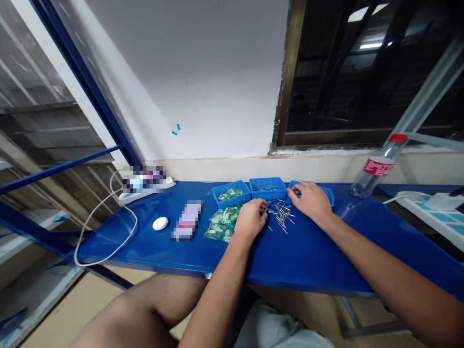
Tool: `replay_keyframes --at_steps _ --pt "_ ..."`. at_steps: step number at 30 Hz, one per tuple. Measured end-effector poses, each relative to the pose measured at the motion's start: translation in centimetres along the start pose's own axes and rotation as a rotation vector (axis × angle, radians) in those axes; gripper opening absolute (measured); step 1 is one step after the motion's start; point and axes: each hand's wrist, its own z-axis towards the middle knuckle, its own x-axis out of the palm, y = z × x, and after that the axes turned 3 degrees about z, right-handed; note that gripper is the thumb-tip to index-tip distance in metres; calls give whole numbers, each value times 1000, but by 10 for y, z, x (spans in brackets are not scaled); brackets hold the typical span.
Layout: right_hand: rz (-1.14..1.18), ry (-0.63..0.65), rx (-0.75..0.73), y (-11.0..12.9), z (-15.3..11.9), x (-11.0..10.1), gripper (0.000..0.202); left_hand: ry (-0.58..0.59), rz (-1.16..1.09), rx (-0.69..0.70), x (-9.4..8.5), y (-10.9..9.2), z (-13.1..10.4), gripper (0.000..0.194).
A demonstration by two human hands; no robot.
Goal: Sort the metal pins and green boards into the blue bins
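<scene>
My left hand (pixel 251 218) is closed, fingers curled together at the left edge of a loose pile of thin metal pins (pixel 284 216) that look like blind rivets. What its fingertips hold is hidden. My right hand (pixel 310 199) bends over the front of the right blue bin (pixel 329 194), thumb and fingers drawn together. Anything between them is too small to make out. A middle blue bin (pixel 268 194) holds a few similar pins. Small green-and-clear plastic bags (pixel 219 224) with white pieces lie beside my left hand, and more fill the left blue bin (pixel 232 200).
On the blue table (pixel 290 266) are a phone (pixel 187 221), a white oval object (pixel 160 223) and a white cable (pixel 105 263). A power strip (pixel 145 192) lies at the back left. A clear bottle with a red cap (pixel 377 169) stands at the back right.
</scene>
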Motion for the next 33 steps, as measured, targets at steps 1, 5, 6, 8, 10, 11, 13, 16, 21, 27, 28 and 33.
replay_keyframes --at_steps 1,5,6,8,10,11,13,16,21,27,28,33 --pt "36 -19 -15 3 0 -1 31 -20 -39 -11 0 -1 1 35" --pt "231 -62 -100 20 -1 -6 24 -147 -214 -44 -5 -7 4 30" --pt "284 -57 -116 25 -2 -6 22 -181 -259 -54 -7 -9 4 28" --pt "389 -25 -143 36 -5 -6 19 -230 -338 -80 -9 -12 5 22" --pt "503 32 -153 46 -9 -4 17 -247 -396 -92 -11 -15 5 17" --pt "568 65 -139 51 -10 -3 17 -247 -416 -89 -12 -16 5 15" --pt "716 138 -78 57 -13 0 18 -245 -442 -78 -12 -17 5 13" --pt "907 186 18 62 -16 4 20 -241 -475 -84 -12 -17 5 11" --pt "1096 212 78 62 -16 9 24 -225 -528 -104 -12 -17 5 7" --pt "1171 286 92 62 -17 10 30 -247 -583 -109 -11 -15 5 9" --pt "1168 281 82 62 -17 10 31 -247 -594 -108 -11 -15 5 10" --pt "1026 269 -18 64 -17 5 36 -220 -611 -89 -8 -15 5 23"
